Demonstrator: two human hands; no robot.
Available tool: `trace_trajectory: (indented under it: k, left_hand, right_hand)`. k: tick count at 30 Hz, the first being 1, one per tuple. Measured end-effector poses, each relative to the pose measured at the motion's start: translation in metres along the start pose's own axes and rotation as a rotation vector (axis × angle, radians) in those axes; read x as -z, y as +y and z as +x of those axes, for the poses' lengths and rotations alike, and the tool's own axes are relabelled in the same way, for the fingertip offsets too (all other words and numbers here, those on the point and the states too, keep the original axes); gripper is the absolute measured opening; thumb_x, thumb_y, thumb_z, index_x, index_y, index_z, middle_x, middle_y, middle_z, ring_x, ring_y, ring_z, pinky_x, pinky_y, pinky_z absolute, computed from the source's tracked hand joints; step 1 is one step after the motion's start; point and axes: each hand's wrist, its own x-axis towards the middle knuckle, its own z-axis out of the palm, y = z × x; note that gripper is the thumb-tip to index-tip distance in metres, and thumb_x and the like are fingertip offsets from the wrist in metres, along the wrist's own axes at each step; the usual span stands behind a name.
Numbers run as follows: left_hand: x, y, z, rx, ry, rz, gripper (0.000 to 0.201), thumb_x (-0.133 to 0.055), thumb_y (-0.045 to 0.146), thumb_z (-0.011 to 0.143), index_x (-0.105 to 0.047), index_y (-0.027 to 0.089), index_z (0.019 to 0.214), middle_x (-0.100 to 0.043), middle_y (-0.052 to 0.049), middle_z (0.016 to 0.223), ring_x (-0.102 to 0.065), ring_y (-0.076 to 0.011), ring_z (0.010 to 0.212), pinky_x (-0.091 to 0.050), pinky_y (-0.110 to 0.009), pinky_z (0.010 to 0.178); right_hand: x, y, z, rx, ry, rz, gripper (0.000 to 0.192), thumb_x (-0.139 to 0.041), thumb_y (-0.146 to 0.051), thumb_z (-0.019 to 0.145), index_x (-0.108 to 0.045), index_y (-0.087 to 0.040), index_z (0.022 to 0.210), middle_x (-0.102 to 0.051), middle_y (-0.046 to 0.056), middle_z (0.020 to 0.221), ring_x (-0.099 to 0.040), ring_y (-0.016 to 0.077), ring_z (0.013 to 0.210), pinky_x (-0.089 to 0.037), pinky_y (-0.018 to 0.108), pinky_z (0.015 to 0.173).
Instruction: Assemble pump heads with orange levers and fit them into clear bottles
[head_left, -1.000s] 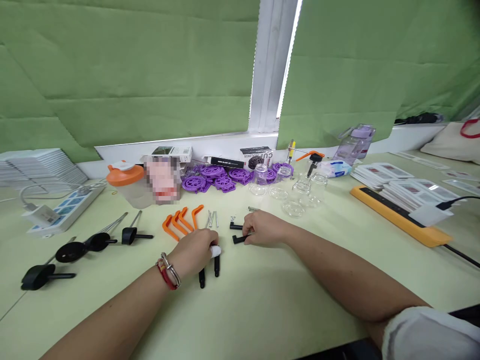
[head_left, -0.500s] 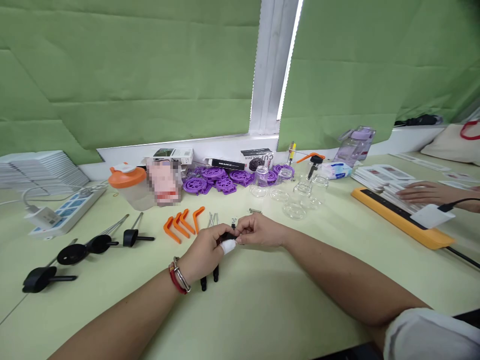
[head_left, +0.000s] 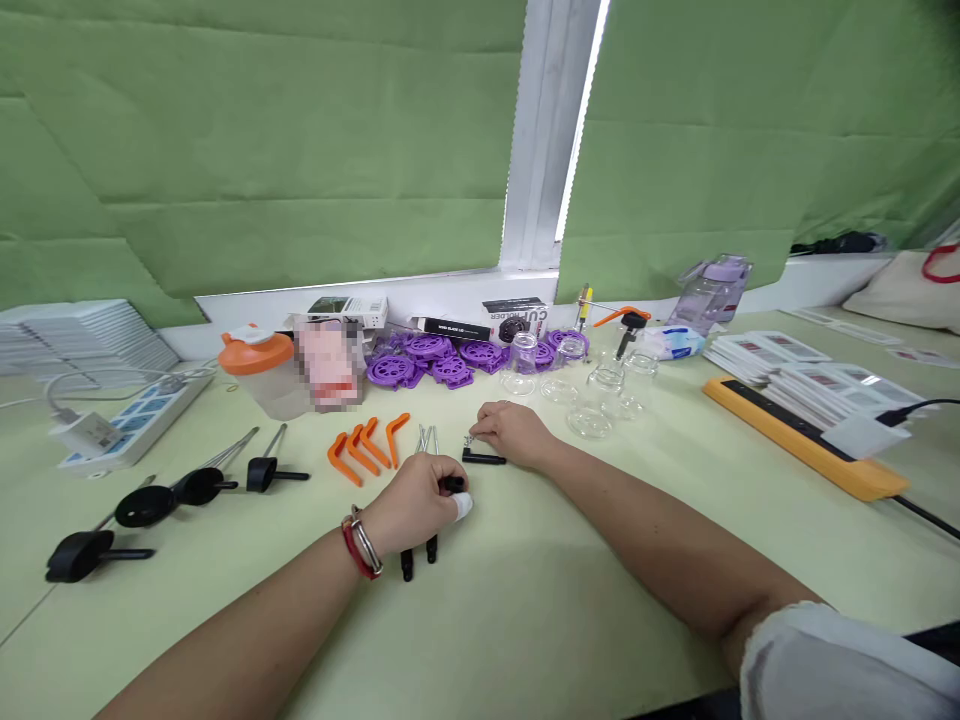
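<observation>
My left hand point(head_left: 421, 500) is closed round a small black plastic part point(head_left: 453, 484), whose end shows between thumb and fingers. White tape wraps the thumb. Below it, metal rods with black ends point(head_left: 431, 548) lie on the table, partly covered by the hand. My right hand point(head_left: 517, 432) reaches down farther forward, its fingertips pinched together at some small metallic pieces point(head_left: 470, 438). What those fingers hold, if anything, is too small to make out. Just under them lies an L-shaped black part point(head_left: 484, 458). Orange angled handles point(head_left: 363, 446) lie left of my hands.
Black scoops with metal rods point(head_left: 201, 487) lie at left beside a white power strip point(head_left: 142, 425). Behind are an orange-lidded shaker point(head_left: 262, 370), purple plastic parts point(head_left: 427, 360) and glass jars point(head_left: 592, 400). An orange power strip point(head_left: 810, 440) and white card stacks point(head_left: 795, 365) are at right.
My hands have parted. The right went forward to the small metallic pieces, uncovering the L-shaped black part; the left keeps the black part. Another person's hand at right has left the view.
</observation>
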Motion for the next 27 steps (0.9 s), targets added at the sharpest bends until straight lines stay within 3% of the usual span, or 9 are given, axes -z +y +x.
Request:
trace_trajectory:
  k: [9, 15, 18, 21, 24, 27]
  left_hand:
    - [-0.002, -0.003, 0.000, -0.080, -0.051, 0.001, 0.011, -0.056, 0.028, 0.072, -0.056, 0.017, 0.073, -0.038, 0.005, 0.059, -0.032, -0.0078, 0.053, -0.029, -0.021, 0.048]
    - [-0.003, -0.003, -0.005, -0.068, -0.064, 0.017, 0.017, -0.056, 0.033, 0.074, -0.056, 0.017, 0.081, -0.043, 0.004, 0.061, -0.035, -0.0086, 0.054, -0.032, -0.021, 0.049]
    - [-0.004, -0.004, -0.006, -0.106, -0.072, 0.041, 0.017, -0.054, 0.034, 0.077, -0.057, 0.017, 0.081, -0.045, 0.004, 0.063, -0.037, -0.0089, 0.055, -0.034, -0.022, 0.051]
    - [-0.004, -0.003, -0.006, -0.132, -0.078, 0.066, 0.018, -0.053, 0.035, 0.079, -0.057, 0.017, 0.081, -0.047, 0.003, 0.065, -0.038, -0.0096, 0.057, -0.035, -0.022, 0.053]
    - [-0.004, -0.001, -0.006, -0.120, -0.094, 0.079, 0.020, -0.052, 0.037, 0.079, -0.057, 0.017, 0.082, -0.049, 0.003, 0.066, -0.040, -0.0100, 0.058, -0.036, -0.022, 0.053]
    - [-0.003, 0.001, -0.006, -0.119, -0.091, 0.091, 0.020, -0.052, 0.037, 0.079, -0.057, 0.018, 0.083, -0.050, 0.002, 0.067, -0.041, -0.0103, 0.058, -0.036, -0.022, 0.054]
  right_hand:
    - [-0.004, 0.002, -0.001, -0.042, 0.012, 0.044, 0.019, -0.054, -0.019, 0.085, -0.073, -0.024, 0.087, -0.068, 0.001, 0.093, -0.060, 0.0166, 0.086, -0.041, 0.026, 0.070]
    - [0.015, 0.017, -0.010, -0.198, 0.192, 0.361, 0.021, -0.051, -0.015, 0.083, -0.069, -0.020, 0.092, -0.068, 0.004, 0.098, -0.061, 0.0163, 0.087, -0.044, 0.028, 0.078]
    - [0.029, 0.031, -0.019, -0.361, 0.232, 0.547, 0.020, -0.048, -0.021, 0.084, -0.066, -0.017, 0.091, -0.068, 0.004, 0.087, -0.059, 0.0136, 0.070, -0.045, 0.026, 0.064]
    - [0.038, 0.042, -0.028, -0.455, 0.171, 0.702, 0.019, -0.044, -0.023, 0.085, -0.061, -0.016, 0.089, -0.065, 0.002, 0.075, -0.048, 0.0089, 0.050, -0.039, 0.022, 0.049]
    - [0.039, 0.047, -0.032, -0.477, 0.127, 0.625, 0.018, -0.045, -0.022, 0.083, -0.061, -0.016, 0.086, -0.064, 0.001, 0.070, -0.047, 0.0087, 0.049, -0.038, 0.022, 0.048]
    - [0.031, 0.042, -0.030, -0.454, 0.139, 0.502, 0.013, -0.054, -0.021, 0.079, -0.065, -0.017, 0.080, -0.064, 0.002, 0.075, -0.052, 0.0116, 0.060, -0.041, 0.024, 0.057]
